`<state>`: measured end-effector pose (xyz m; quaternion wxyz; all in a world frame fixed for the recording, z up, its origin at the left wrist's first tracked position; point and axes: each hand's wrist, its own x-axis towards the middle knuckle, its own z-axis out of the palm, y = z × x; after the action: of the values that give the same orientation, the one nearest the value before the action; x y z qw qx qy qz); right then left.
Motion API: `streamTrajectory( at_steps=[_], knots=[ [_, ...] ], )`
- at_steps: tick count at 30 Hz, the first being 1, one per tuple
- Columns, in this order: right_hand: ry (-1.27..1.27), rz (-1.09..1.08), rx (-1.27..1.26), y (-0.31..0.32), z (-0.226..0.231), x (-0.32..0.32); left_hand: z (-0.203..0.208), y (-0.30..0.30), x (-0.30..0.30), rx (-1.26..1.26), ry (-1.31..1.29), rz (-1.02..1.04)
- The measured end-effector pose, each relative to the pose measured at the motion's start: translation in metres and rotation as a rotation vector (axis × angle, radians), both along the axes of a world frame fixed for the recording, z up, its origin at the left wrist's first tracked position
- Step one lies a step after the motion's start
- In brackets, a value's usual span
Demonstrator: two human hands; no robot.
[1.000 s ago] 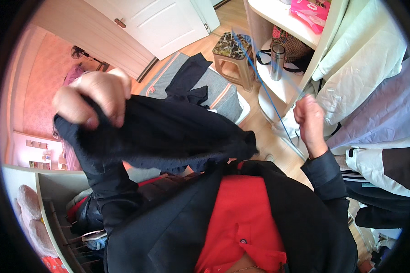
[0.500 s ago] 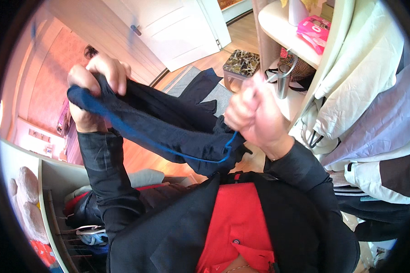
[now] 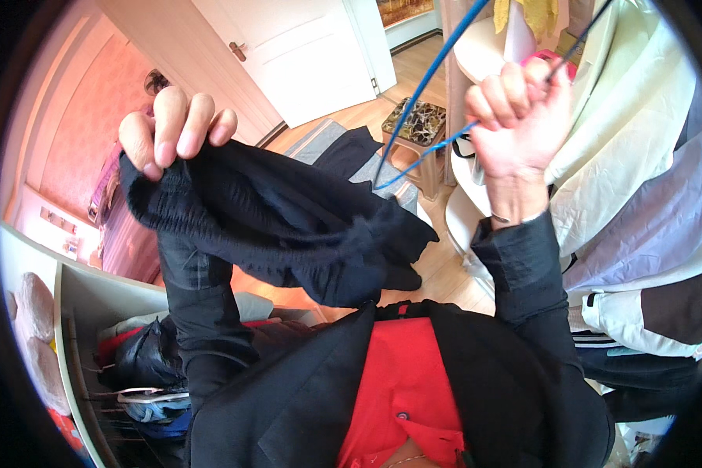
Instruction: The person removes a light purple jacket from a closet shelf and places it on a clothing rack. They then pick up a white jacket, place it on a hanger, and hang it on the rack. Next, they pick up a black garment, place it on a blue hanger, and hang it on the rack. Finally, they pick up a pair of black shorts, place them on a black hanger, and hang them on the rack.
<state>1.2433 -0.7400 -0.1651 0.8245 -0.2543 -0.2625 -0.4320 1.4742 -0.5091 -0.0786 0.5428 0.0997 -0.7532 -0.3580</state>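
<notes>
My left hand (image 3: 179,132) is closed on the gathered, stretchy waistband of black trousers (image 3: 281,210), holding them up in front of my chest. Their waist opening sags toward the right, and a dark length of cloth (image 3: 347,152) shows beyond, over the grey mat. Raised at the upper right, my right hand (image 3: 519,117) grips a thin blue hanger (image 3: 425,86). One pointed corner of the hanger reaches down to the trousers' far edge; whether it touches the cloth I cannot tell. The hanger's upper part runs out of the picture.
Light-coloured clothes (image 3: 616,156) hang close by on the right, beside rounded white shelves (image 3: 476,54). A patterned-top stool (image 3: 415,121) stands ahead, near a white door (image 3: 296,54). At the lower left, a cabinet (image 3: 74,296) holds folded clothes.
My right hand has moved up and to the right with the hanger, whose blue bar no longer lies along the waistband. The left hand keeps its hold on the trousers.
</notes>
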Motion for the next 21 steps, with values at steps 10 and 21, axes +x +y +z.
streamTrajectory(
  at_steps=[10, 21],
  knots=[
    [0.033, 0.118, 0.111, 0.025, -0.008, -0.031, 0.002, -0.014, 0.0, 0.006, -0.043, 0.104],
    [0.243, 0.262, 0.22, 0.056, -0.054, -0.001, 0.015, -0.018, 0.002, -0.021, -0.026, -0.033]
  ],
)
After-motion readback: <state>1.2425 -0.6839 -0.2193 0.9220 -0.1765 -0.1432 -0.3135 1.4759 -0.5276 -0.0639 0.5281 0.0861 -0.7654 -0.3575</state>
